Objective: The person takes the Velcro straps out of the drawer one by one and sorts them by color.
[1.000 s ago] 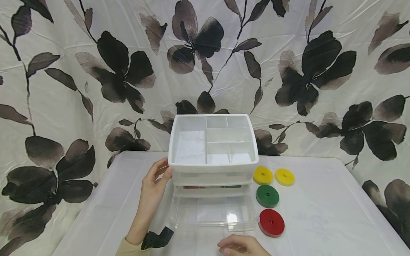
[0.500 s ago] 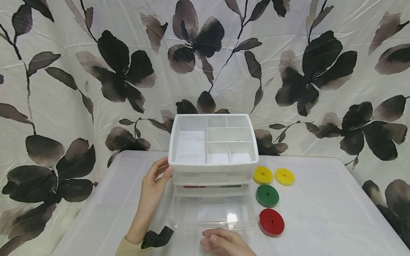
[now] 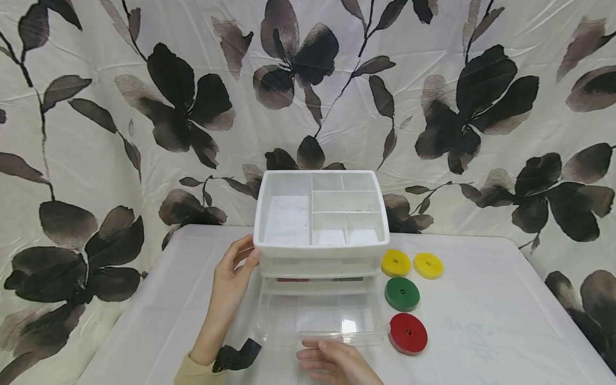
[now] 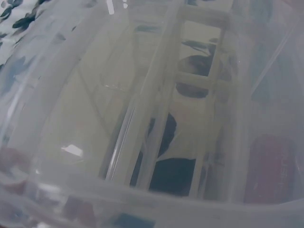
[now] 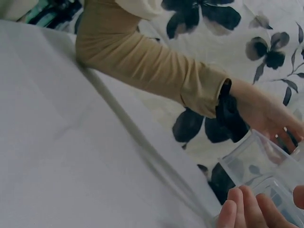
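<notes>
a: there's the white organizer [image 3: 321,254], centre table [image 3: 481,310], top tray divided, its see-through bottom drawer [image 3: 322,315] out!
b: left hand [image 3: 233,280] rests against its side, fingers loosely bent; right hand [image 3: 339,361], fingers relaxed, covers part of the drawer's front. touching? can't tell.
a: alongside, two yellow discs [image 3: 391,266], a green disc [image 3: 409,297], a red disc [image 3: 408,342]!

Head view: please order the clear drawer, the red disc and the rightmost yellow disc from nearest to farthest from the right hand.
1. Clear drawer: front edge by the right hand.
2. Red disc: right of the drawer's front.
3. Rightmost yellow disc: farther back, right.
</notes>
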`<state>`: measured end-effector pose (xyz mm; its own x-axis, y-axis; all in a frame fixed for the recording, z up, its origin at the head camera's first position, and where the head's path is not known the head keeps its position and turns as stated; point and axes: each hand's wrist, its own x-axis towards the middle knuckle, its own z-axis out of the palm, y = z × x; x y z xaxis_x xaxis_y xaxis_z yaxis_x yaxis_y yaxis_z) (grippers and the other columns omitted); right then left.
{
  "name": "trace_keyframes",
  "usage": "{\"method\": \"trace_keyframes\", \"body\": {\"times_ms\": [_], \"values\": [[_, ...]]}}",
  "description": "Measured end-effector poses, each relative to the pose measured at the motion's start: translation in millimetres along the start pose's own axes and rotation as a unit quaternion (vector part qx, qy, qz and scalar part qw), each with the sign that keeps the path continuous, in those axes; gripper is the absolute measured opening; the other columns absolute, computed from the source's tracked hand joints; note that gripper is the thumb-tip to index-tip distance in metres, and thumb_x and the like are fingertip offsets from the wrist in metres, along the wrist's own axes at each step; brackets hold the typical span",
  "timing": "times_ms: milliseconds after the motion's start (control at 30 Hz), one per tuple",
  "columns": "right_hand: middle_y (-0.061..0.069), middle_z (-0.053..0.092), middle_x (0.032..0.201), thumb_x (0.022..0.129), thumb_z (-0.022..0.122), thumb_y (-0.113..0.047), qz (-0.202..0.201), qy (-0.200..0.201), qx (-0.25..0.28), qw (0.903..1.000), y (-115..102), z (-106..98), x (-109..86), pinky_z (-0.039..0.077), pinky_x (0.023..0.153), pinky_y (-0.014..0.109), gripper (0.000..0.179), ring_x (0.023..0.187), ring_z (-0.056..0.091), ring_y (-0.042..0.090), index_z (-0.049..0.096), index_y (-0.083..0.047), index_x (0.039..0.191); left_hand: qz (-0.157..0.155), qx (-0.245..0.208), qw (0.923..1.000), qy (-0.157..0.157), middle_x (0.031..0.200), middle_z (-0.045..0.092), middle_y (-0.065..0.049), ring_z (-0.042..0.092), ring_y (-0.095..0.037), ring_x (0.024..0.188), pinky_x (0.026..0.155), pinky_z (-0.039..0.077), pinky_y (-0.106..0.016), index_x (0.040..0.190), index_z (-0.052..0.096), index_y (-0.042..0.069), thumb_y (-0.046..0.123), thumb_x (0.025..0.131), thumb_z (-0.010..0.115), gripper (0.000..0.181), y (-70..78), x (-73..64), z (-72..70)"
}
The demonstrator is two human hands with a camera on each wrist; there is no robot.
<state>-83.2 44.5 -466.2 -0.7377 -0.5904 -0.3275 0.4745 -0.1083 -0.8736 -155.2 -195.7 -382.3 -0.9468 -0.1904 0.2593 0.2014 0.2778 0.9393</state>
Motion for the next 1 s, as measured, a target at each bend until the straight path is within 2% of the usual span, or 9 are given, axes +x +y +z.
{"method": "trace_keyframes", "body": {"times_ms": [367, 667, 867, 1000], "values": [[0.014, 0.063, 0.128, 0.100, 0.047, -0.040, 0.007, 0.001, 0.017, 0.9998, -8.6, 5.0, 2.0, 0.050, 0.101, 0.034, 0.060, 0.111, 0.064, 0.020, 0.045, 0.006, 0.137, 0.003, 0.006, 1.0000, -0.001, 0.130, 0.057, 0.002, 0.053, 0.001, 0.114, 0.087, 0.049, -0.012, 0.134, 0.053, 0.019, 0.029, 0.095, 0.060, 0.041, -1.5, 0.0, -0.7], [0.015, 0.063, 0.128, 0.100, 0.047, -0.038, 0.019, 0.017, 0.013, 0.9996, -14.1, 4.0, 5.2, 0.050, 0.101, 0.036, 0.057, 0.112, 0.064, 0.022, 0.046, 0.006, 0.137, 0.001, 0.004, 1.0000, -0.001, 0.130, 0.057, 0.002, 0.054, 0.000, 0.113, 0.087, 0.050, -0.012, 0.134, 0.053, 0.019, 0.029, 0.095, 0.060, 0.041, -2.6, 0.3, -0.2], [0.017, 0.061, 0.130, 0.101, 0.044, -0.034, 0.011, 0.004, 0.012, 0.9999, -19.4, -0.7, 7.3, 0.050, 0.102, 0.035, 0.055, 0.114, 0.063, 0.022, 0.044, 0.007, 0.138, 0.001, 0.002, 1.0000, -0.002, 0.130, 0.057, 0.002, 0.054, 0.001, 0.113, 0.087, 0.050, -0.012, 0.134, 0.053, 0.018, 0.028, 0.095, 0.060, 0.040, -2.5, 0.6, -0.2], [0.015, 0.062, 0.129, 0.101, 0.045, -0.034, 0.000, 0.004, 0.017, 0.9998, -22.7, -3.2, 9.9, 0.049, 0.102, 0.034, 0.055, 0.114, 0.063, 0.020, 0.045, 0.006, 0.138, 0.000, 0.004, 1.0000, 0.000, 0.130, 0.057, 0.003, 0.054, 0.001, 0.113, 0.087, 0.050, -0.012, 0.134, 0.054, 0.019, 0.028, 0.095, 0.061, 0.040, -2.4, 0.3, 0.0]]}}
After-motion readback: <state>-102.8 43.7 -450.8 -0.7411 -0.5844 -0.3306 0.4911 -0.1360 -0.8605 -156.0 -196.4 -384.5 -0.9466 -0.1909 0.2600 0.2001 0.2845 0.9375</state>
